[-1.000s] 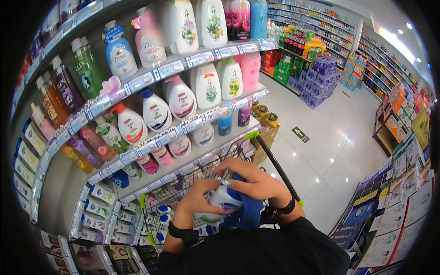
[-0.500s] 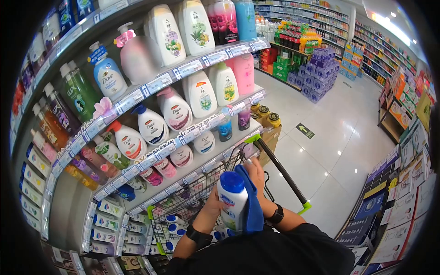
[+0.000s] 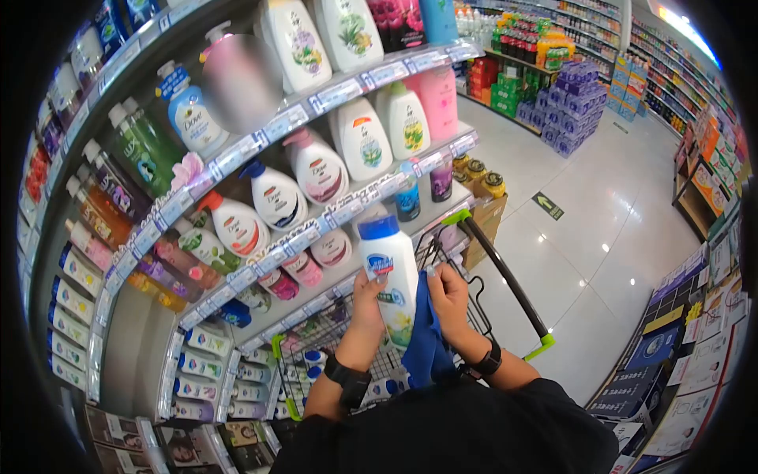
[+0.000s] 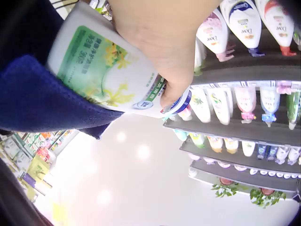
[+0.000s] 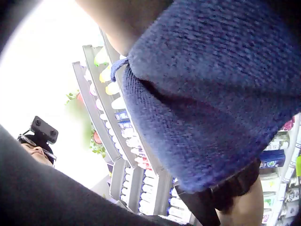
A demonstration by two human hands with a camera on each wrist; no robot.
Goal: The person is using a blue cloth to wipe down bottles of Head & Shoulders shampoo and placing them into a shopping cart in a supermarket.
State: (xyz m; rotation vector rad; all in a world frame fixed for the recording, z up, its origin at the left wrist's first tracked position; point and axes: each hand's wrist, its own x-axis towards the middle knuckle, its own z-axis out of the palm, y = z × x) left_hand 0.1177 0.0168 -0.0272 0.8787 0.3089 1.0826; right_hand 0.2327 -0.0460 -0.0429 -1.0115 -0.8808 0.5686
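Note:
A white body wash bottle (image 3: 399,276) with a blue cap and a green label with yellow flowers stands nearly upright before the person in the head view. The left hand (image 3: 367,304) grips it from the left side; in the left wrist view its thumb lies just below the cap. On the bottle's right, the right hand (image 3: 448,299) pinches the top of a blue cloth (image 3: 426,344), which hangs down along the bottle. In the right wrist view the knitted cloth (image 5: 202,94) covers most of the frame and hides the bottle.
Below the hands is a wire shopping cart (image 3: 335,336) holding several blue-capped bottles; its dark handle (image 3: 513,276) runs along the right. Shelves of pump bottles (image 3: 316,170) rise on the left. Boxed goods (image 3: 663,340) line the right side of the tiled aisle (image 3: 584,237).
The bottle was tilted low with both hands around its cap; now it is raised and more upright. The right hand has left the cap and holds the cloth at the bottle's right side.

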